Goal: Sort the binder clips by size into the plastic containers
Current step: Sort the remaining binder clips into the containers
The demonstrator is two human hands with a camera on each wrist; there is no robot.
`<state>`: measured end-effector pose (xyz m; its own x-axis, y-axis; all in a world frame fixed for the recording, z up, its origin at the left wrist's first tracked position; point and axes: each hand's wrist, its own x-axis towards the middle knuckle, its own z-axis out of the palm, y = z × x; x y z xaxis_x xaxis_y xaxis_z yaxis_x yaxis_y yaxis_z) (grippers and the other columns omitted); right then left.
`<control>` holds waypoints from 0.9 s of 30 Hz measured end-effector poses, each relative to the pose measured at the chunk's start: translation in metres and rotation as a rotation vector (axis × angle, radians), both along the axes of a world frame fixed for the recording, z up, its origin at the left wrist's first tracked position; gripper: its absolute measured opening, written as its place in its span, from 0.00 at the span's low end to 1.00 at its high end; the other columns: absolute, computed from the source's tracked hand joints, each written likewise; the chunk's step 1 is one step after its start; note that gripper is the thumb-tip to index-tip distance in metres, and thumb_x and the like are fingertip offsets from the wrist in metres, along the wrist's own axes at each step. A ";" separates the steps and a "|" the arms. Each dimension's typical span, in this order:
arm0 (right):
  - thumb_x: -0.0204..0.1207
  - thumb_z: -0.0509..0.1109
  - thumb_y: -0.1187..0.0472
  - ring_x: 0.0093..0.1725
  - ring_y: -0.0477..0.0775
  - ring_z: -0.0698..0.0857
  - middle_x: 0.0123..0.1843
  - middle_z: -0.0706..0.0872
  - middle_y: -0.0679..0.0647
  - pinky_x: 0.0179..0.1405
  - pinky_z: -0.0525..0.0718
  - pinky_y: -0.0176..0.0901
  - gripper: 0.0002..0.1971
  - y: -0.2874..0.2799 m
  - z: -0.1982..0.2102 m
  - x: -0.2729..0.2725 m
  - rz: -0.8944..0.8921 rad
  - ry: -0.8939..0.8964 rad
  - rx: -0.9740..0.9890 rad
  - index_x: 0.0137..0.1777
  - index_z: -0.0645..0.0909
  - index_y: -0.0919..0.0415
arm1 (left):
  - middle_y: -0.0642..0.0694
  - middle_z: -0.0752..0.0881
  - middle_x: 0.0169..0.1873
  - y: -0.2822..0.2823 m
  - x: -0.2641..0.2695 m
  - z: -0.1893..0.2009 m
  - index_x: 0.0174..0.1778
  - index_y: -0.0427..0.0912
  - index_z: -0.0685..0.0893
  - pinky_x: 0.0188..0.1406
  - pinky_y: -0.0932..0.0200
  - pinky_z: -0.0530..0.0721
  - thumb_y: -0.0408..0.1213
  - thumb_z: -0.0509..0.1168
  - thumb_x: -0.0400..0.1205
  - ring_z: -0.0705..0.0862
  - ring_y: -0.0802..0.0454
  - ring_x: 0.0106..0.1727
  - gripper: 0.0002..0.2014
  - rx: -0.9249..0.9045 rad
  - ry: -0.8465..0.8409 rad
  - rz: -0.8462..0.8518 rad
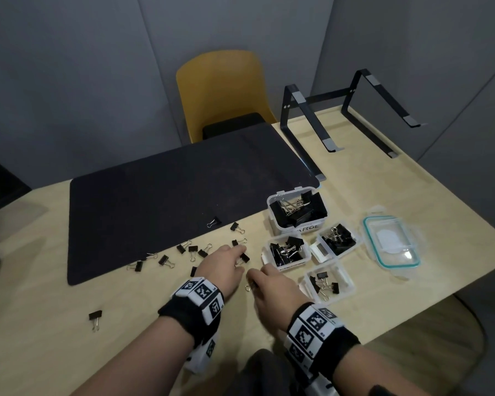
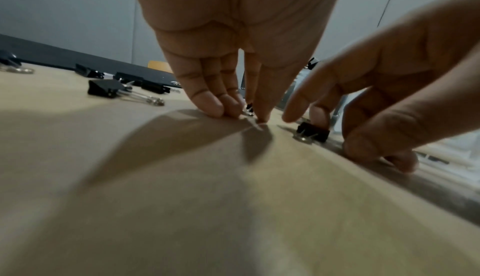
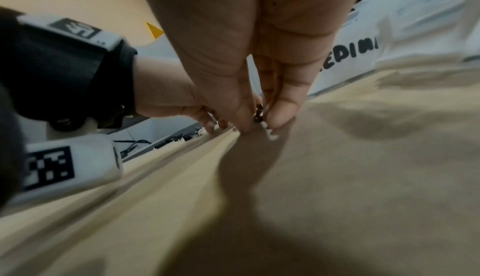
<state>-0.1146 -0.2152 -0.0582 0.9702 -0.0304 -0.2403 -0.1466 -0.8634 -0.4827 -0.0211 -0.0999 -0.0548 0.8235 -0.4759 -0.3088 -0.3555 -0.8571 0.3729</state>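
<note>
Several small black binder clips (image 1: 166,260) lie scattered along the front edge of a black mat (image 1: 169,201). My left hand (image 1: 239,260) is fingertips-down on the table, with thumb and fingers closed around a small clip (image 2: 249,109). Just to its right, my right hand (image 1: 253,281) pinches another small clip (image 3: 258,114) between thumb and finger, low on the table. Four open clear containers stand to the right. They are the LARGE one (image 1: 297,221), the medium one (image 1: 287,265), a third (image 1: 355,247), and a nearer one (image 1: 346,284) with small clips.
A clear lid with a teal seal (image 1: 392,244) lies right of the containers. One stray clip (image 1: 95,315) sits far left near the table's front edge. A black laptop stand (image 1: 349,115) is at the back right, and a yellow chair (image 1: 223,92) stands behind the table.
</note>
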 end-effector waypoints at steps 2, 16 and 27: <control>0.79 0.60 0.63 0.42 0.56 0.81 0.51 0.76 0.54 0.42 0.82 0.47 0.07 0.001 -0.003 0.001 -0.006 -0.006 -0.017 0.55 0.75 0.57 | 0.49 0.81 0.58 -0.001 0.000 0.000 0.69 0.54 0.76 0.55 0.54 0.80 0.42 0.61 0.82 0.81 0.47 0.58 0.18 0.015 -0.014 -0.007; 0.77 0.58 0.68 0.48 0.59 0.82 0.51 0.81 0.59 0.42 0.76 0.44 0.05 -0.010 0.015 -0.008 -0.013 0.047 0.020 0.50 0.74 0.61 | 0.54 0.82 0.40 -0.011 -0.010 0.010 0.46 0.49 0.81 0.42 0.59 0.78 0.40 0.66 0.78 0.80 0.53 0.43 0.03 -0.103 0.026 0.116; 0.72 0.65 0.65 0.42 0.51 0.82 0.40 0.85 0.51 0.37 0.76 0.38 0.05 -0.101 0.052 -0.031 -0.284 0.041 0.077 0.40 0.79 0.54 | 0.59 0.82 0.36 -0.045 -0.050 0.048 0.43 0.55 0.86 0.39 0.65 0.78 0.38 0.68 0.78 0.80 0.60 0.38 0.05 -0.351 0.119 0.117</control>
